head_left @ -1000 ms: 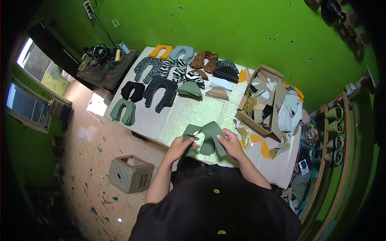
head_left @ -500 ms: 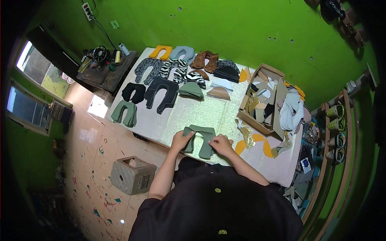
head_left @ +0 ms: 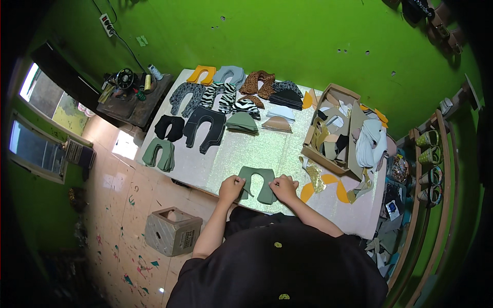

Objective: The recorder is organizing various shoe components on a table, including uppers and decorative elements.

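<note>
Your left hand (head_left: 231,188) and right hand (head_left: 284,188) rest on the tabletop (head_left: 226,159), fingers pinching the two legs of an olive U-shaped cutout (head_left: 258,180).

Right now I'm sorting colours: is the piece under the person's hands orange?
No, the U-shaped piece between the left hand and right hand is olive green, lying on the table.

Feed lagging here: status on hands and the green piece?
Left hand and right hand on green U-shaped piece, flat on table. Nothing in the way.
</note>
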The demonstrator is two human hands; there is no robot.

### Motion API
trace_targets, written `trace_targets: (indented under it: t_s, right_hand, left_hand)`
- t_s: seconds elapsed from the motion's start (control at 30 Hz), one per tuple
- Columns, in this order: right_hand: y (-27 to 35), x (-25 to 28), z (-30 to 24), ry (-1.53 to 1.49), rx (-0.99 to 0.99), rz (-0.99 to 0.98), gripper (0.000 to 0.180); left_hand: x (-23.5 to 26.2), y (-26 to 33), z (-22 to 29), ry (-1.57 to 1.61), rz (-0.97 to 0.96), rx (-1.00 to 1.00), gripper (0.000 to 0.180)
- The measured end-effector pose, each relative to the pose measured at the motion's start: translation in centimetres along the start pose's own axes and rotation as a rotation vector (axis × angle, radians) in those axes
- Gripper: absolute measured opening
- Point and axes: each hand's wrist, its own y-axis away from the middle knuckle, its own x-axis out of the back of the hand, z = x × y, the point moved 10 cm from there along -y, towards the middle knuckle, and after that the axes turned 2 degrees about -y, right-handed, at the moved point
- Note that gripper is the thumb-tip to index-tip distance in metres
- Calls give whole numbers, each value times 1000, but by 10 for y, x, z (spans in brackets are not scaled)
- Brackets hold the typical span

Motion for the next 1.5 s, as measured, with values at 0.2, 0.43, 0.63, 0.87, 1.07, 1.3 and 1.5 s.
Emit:
trace_targets:
  t_s: [0.2,0.43,0.63,0.87,1.07,1.3,1.5]
  right_hand:
    - [-4,-2,5,-32,-7,-2,24]
    - [0,-5,1,107,-32,-95,21]
    - [19,17,-36,210,299,237,40]
    - [13,57,-48,217,309,306,32]
    - [-1,193,1,230,21,688,16]
    - [-27,216,64,323,-265,498,24]
    - [-16,232,9,-563,129,546,18]
  left_hand:
    - [-5,-11,-21,70,-95,18,34]
    - [8,0,12,-248,-50,3,30]
    - [-6,28,91,-263,40,-651,44]
    - [-65,20,55,-615,-139,-527,61]
    - [-65,16,50,-616,-251,-388,64]
    - [-64,14,51,-574,-275,-349,63]
    - [-61,10,55,-367,-380,-226,62]
